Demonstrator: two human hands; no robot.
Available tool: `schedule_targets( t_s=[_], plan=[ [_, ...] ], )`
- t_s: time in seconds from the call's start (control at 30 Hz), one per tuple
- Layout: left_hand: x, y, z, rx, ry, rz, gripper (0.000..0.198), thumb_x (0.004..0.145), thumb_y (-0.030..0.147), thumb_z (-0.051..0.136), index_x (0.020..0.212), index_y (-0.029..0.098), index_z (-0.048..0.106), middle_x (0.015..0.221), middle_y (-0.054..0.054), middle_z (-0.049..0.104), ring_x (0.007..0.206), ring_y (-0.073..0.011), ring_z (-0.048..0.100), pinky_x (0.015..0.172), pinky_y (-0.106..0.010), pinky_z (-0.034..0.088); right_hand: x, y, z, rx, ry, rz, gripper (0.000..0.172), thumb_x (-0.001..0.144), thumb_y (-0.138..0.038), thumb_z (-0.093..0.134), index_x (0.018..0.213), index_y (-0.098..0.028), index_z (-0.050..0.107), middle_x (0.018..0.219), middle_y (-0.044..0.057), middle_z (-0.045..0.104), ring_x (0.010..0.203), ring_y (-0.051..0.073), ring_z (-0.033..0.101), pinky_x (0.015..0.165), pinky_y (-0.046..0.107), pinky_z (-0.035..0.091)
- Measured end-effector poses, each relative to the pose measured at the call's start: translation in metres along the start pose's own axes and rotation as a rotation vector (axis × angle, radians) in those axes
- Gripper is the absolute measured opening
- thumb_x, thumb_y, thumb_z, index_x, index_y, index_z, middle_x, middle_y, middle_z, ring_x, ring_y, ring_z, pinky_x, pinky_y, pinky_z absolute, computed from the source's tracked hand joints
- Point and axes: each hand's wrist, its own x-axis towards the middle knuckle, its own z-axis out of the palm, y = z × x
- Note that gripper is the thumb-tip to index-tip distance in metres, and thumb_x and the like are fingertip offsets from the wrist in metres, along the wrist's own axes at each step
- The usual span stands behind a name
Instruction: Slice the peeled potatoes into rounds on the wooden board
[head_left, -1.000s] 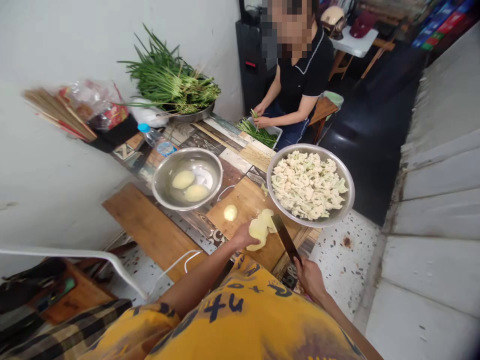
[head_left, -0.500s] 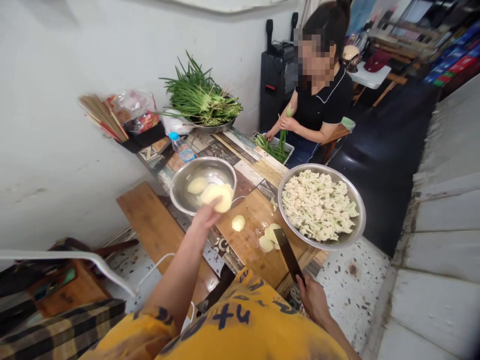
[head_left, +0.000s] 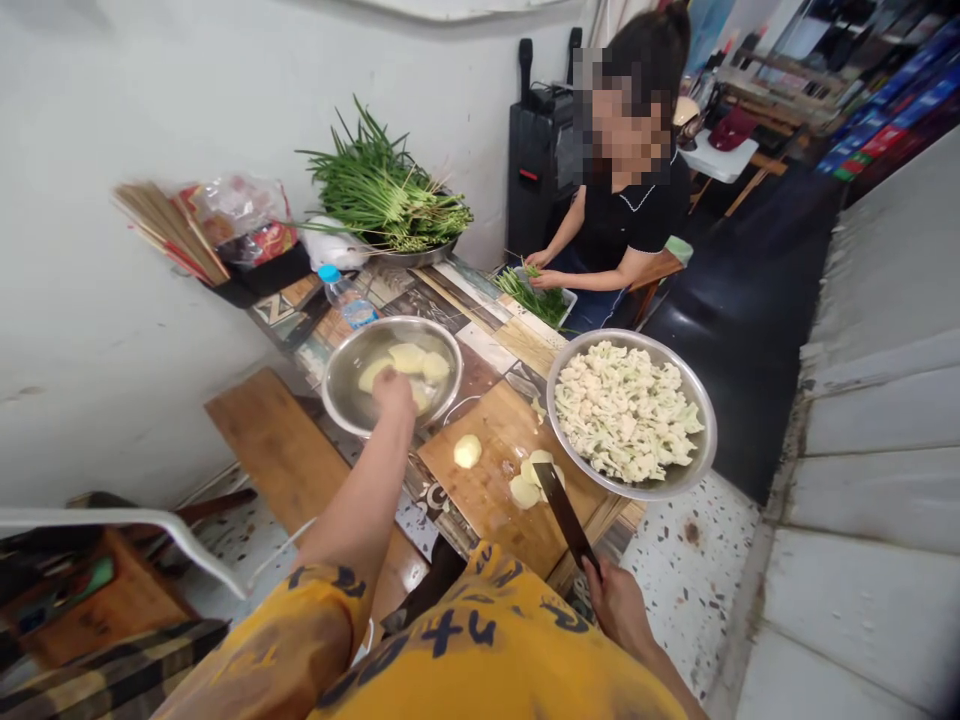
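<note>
The left hand [head_left: 394,392] has moved from above the near right rim of the left steel bowl [head_left: 339,380] down into it, while the knife [head_left: 564,510] stays over the board. Pale slices [head_left: 409,358] now lie in that bowl around the fingertips; these are blurred and partly hidden, so whether they hold anything I cannot tell. The right hand [head_left: 619,595] is closed firmly around the knife's handle.

Part of the cutting looks done: a portion is in the bowl, a few cut slices [head_left: 525,490] remain on the cutting board [head_left: 487,505] by the blade's tip, and a rounded pale piece [head_left: 467,451] sits uncut at its left.

To the right, a bowl of cauliflower [head_left: 626,410] crowds the board's far right edge. A bottle [head_left: 352,303] stands just beyond the left bowl; farther off, a co-worker [head_left: 634,215] handles green stalks [head_left: 529,290].
</note>
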Motion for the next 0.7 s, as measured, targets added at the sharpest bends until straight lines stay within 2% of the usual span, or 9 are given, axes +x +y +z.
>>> schedule_targets(
  t_s=[0.07, 0.13, 0.17, 0.23, 0.37, 0.47, 0.53, 0.6, 0.7],
  plan=[
    [-0.015, -0.007, 0.003, 0.05, 0.098, 0.067, 0.038, 0.081, 0.011, 0.045, 0.119, 0.009, 0.047, 0.124, -0.012, 0.049, 0.114, -0.0191, 0.046, 0.098, -0.033, 0.035, -0.001, -0.001, -0.001, -0.049, 0.018, -0.02, 0.041, 0.093, -0.032, 0.023, 0.093, -0.018, 0.061, 0.077, 0.007, 0.069, 0.067, 0.019, 0.065, 0.06, 0.026, 0.044],
    [-0.037, -0.014, 0.006, 0.122, 0.026, 0.16, 0.032, 0.077, 0.013, 0.048, 0.107, 0.011, 0.057, 0.111, -0.009, 0.059, 0.105, -0.0171, 0.053, 0.096, -0.029, 0.037, -0.002, 0.0, -0.004, -0.118, 0.056, -0.048, 0.035, 0.091, -0.026, 0.028, 0.106, -0.017, 0.059, 0.094, 0.009, 0.069, 0.077, 0.019, 0.065, 0.067, 0.026, 0.046],
    [-0.05, -0.018, 0.008, 0.165, -0.09, 0.214, 0.027, 0.076, 0.017, 0.049, 0.101, 0.012, 0.06, 0.103, -0.007, 0.063, 0.099, -0.0165, 0.057, 0.093, -0.029, 0.04, -0.003, 0.001, -0.005, -0.157, 0.077, -0.062, 0.033, 0.089, -0.024, 0.033, 0.111, -0.016, 0.057, 0.103, 0.01, 0.067, 0.083, 0.02, 0.064, 0.07, 0.027, 0.046],
    [-0.078, -0.022, 0.011, 0.242, -0.415, 0.284, 0.025, 0.076, 0.026, 0.053, 0.094, 0.013, 0.063, 0.093, -0.007, 0.066, 0.088, -0.0167, 0.061, 0.087, -0.029, 0.045, -0.004, 0.004, -0.008, -0.237, 0.142, -0.096, 0.037, 0.082, -0.019, 0.044, 0.118, -0.013, 0.053, 0.12, 0.013, 0.058, 0.1, 0.022, 0.059, 0.081, 0.029, 0.046],
    [-0.132, -0.023, 0.018, 0.44, -1.038, 0.377, 0.036, 0.072, 0.04, 0.06, 0.098, 0.016, 0.064, 0.102, -0.007, 0.066, 0.094, -0.0197, 0.061, 0.088, -0.032, 0.044, -0.004, 0.012, -0.011, -0.346, 0.2, -0.195, 0.046, 0.074, -0.016, 0.055, 0.119, -0.01, 0.054, 0.128, 0.017, 0.051, 0.105, 0.025, 0.056, 0.085, 0.033, 0.045],
    [-0.159, -0.031, 0.027, 0.589, -1.304, 0.554, 0.044, 0.07, 0.044, 0.063, 0.106, 0.019, 0.062, 0.112, -0.006, 0.063, 0.105, -0.0217, 0.056, 0.094, -0.032, 0.04, -0.006, 0.015, -0.013, -0.347, 0.216, -0.246, 0.046, 0.071, -0.014, 0.057, 0.117, -0.011, 0.055, 0.127, 0.017, 0.052, 0.102, 0.025, 0.057, 0.083, 0.033, 0.046],
    [-0.165, -0.043, 0.034, 0.676, -1.305, 0.632, 0.044, 0.072, 0.041, 0.061, 0.11, 0.019, 0.06, 0.116, -0.007, 0.06, 0.109, -0.022, 0.053, 0.096, -0.032, 0.037, -0.01, 0.019, -0.012, -0.289, 0.195, -0.261, 0.045, 0.072, -0.014, 0.056, 0.116, -0.012, 0.055, 0.127, 0.016, 0.052, 0.102, 0.025, 0.057, 0.083, 0.034, 0.047],
    [-0.164, -0.056, 0.041, 0.778, -1.221, 0.657, 0.042, 0.074, 0.035, 0.06, 0.112, 0.018, 0.058, 0.117, -0.009, 0.058, 0.109, -0.0225, 0.052, 0.096, -0.033, 0.036, -0.018, 0.027, -0.01, -0.171, 0.153, -0.233, 0.039, 0.075, -0.017, 0.052, 0.114, -0.014, 0.057, 0.122, 0.014, 0.056, 0.098, 0.024, 0.059, 0.081, 0.033, 0.047],
    [-0.16, -0.07, 0.05, 0.946, -1.068, 0.625, 0.047, 0.07, 0.037, 0.064, 0.111, 0.015, 0.056, 0.112, -0.012, 0.058, 0.106, -0.0261, 0.051, 0.093, -0.035, 0.037, -0.033, 0.041, 0.0, 0.094, 0.058, -0.062, 0.027, 0.083, -0.027, 0.042, 0.098, -0.018, 0.063, 0.092, 0.008, 0.069, 0.076, 0.02, 0.065, 0.069, 0.029, 0.048]
  ],
)
